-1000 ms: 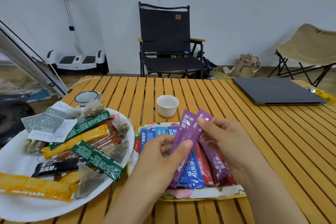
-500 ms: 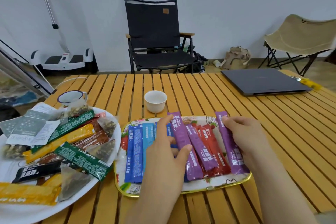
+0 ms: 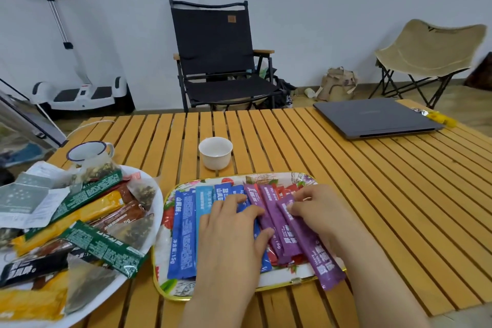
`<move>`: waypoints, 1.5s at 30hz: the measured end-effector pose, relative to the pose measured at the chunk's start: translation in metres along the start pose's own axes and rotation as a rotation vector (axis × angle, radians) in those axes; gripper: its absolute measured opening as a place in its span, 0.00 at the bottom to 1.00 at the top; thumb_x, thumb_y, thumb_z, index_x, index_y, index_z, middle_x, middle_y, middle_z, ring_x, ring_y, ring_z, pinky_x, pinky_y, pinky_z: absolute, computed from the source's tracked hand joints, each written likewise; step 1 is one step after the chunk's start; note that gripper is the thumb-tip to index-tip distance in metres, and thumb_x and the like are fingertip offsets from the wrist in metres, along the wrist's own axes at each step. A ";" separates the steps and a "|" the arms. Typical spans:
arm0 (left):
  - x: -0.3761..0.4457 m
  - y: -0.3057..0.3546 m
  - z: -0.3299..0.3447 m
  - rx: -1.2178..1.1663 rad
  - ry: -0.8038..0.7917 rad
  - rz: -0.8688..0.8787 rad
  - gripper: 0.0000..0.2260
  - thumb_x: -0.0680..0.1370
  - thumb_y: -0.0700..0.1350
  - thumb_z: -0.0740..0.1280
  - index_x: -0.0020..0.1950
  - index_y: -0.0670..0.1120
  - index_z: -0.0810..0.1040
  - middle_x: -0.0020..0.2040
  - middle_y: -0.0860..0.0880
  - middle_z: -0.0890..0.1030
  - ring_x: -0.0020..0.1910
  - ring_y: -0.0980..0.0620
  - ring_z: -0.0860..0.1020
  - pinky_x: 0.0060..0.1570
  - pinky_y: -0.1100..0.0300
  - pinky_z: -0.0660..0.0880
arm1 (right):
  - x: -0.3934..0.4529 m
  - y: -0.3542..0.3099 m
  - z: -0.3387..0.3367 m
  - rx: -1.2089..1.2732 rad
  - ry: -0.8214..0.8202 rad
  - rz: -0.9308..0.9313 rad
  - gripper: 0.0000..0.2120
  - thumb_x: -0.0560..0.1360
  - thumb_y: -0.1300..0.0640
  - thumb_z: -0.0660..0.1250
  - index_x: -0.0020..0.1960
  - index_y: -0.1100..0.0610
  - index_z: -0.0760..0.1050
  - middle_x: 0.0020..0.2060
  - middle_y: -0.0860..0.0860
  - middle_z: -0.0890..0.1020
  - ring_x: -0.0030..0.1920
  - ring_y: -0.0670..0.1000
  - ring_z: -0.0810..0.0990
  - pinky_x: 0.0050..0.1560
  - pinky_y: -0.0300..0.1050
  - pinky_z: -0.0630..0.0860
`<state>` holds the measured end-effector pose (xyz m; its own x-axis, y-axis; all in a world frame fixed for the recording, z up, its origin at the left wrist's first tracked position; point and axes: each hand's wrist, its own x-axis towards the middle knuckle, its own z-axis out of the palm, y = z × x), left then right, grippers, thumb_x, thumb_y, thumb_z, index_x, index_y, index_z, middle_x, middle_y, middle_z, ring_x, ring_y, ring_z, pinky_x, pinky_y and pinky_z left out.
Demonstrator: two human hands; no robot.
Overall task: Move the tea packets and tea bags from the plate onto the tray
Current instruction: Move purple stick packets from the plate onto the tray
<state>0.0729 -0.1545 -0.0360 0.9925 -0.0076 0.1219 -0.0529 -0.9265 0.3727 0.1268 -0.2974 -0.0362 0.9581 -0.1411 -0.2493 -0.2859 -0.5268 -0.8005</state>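
Right hand [image 3: 316,210] slid its purple packet [image 3: 316,253] (now overhanging) against the others.

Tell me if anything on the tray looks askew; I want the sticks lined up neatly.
Yes. The rightmost purple packet lies slanted, its lower end poking over the tray rim onto the table. The blue packets lie straight. Both the left hand and the right hand rest on the packets.

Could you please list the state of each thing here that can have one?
Laptop: lid closed.
White cup: upright, looks empty.
Enamel mug: upright.
Plate: piled with packets.
Tray: partly filled.
Outer purple packet: overhanging the tray's near edge.
Left hand: flat on packets.
Right hand: fingering purple packets.
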 end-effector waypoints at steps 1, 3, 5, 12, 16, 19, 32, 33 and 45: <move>-0.001 -0.001 0.001 0.005 0.012 0.013 0.21 0.77 0.62 0.59 0.69 0.62 0.64 0.70 0.60 0.62 0.70 0.58 0.58 0.68 0.59 0.56 | 0.000 0.000 0.000 0.011 -0.004 0.011 0.13 0.68 0.57 0.68 0.45 0.67 0.73 0.46 0.66 0.81 0.46 0.66 0.81 0.44 0.67 0.78; -0.002 -0.003 0.003 0.002 0.027 0.037 0.21 0.76 0.63 0.58 0.69 0.62 0.63 0.69 0.61 0.63 0.69 0.59 0.58 0.67 0.59 0.54 | 0.000 0.000 0.001 0.011 -0.006 0.013 0.12 0.68 0.58 0.68 0.39 0.66 0.70 0.46 0.66 0.81 0.46 0.67 0.81 0.43 0.67 0.78; -0.002 -0.004 0.005 -0.006 0.028 0.052 0.22 0.76 0.63 0.59 0.69 0.63 0.61 0.68 0.62 0.63 0.69 0.60 0.58 0.67 0.60 0.53 | 0.001 0.000 0.002 0.008 0.005 0.007 0.08 0.69 0.58 0.68 0.35 0.59 0.71 0.46 0.66 0.81 0.46 0.67 0.81 0.43 0.67 0.78; -0.005 -0.004 0.009 0.062 -0.022 0.101 0.21 0.78 0.62 0.56 0.71 0.66 0.59 0.74 0.59 0.55 0.73 0.56 0.50 0.70 0.54 0.49 | 0.002 -0.002 -0.002 0.090 0.141 -0.044 0.12 0.75 0.57 0.68 0.54 0.54 0.67 0.46 0.54 0.79 0.48 0.56 0.82 0.49 0.58 0.80; -0.006 -0.003 0.010 0.040 -0.027 0.085 0.20 0.78 0.62 0.56 0.69 0.64 0.62 0.74 0.59 0.55 0.73 0.56 0.50 0.70 0.54 0.48 | 0.003 0.002 -0.001 0.018 0.041 -0.032 0.14 0.73 0.64 0.69 0.54 0.55 0.67 0.46 0.53 0.78 0.48 0.54 0.81 0.48 0.58 0.80; -0.006 -0.003 0.009 0.028 -0.025 0.076 0.19 0.77 0.62 0.57 0.68 0.63 0.63 0.74 0.60 0.54 0.73 0.57 0.50 0.70 0.53 0.48 | 0.002 0.003 -0.002 -0.110 0.016 -0.053 0.11 0.71 0.65 0.70 0.49 0.51 0.74 0.49 0.53 0.80 0.48 0.54 0.81 0.48 0.56 0.81; -0.006 0.000 0.011 -0.017 -0.041 0.076 0.21 0.78 0.61 0.56 0.70 0.65 0.57 0.74 0.62 0.54 0.73 0.59 0.50 0.70 0.56 0.50 | 0.006 0.009 -0.009 0.063 0.060 0.010 0.13 0.71 0.70 0.67 0.42 0.52 0.76 0.47 0.53 0.80 0.48 0.56 0.81 0.42 0.57 0.82; -0.006 0.001 0.011 -0.016 -0.044 0.076 0.21 0.78 0.61 0.56 0.71 0.64 0.57 0.74 0.62 0.54 0.73 0.59 0.50 0.70 0.56 0.49 | 0.006 0.010 -0.007 0.065 0.067 0.007 0.14 0.71 0.70 0.68 0.41 0.51 0.76 0.46 0.53 0.81 0.47 0.56 0.82 0.42 0.57 0.82; -0.003 0.002 0.003 -0.076 -0.018 0.056 0.17 0.79 0.60 0.54 0.68 0.63 0.61 0.69 0.63 0.60 0.70 0.62 0.55 0.68 0.60 0.50 | 0.006 0.009 -0.010 -0.081 0.149 -0.052 0.08 0.76 0.64 0.63 0.44 0.52 0.76 0.48 0.51 0.78 0.48 0.53 0.80 0.41 0.55 0.83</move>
<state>0.0701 -0.1578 -0.0381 0.9896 -0.0661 0.1280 -0.1159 -0.8931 0.4346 0.1301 -0.3109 -0.0391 0.9653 -0.2314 -0.1208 -0.2396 -0.6018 -0.7619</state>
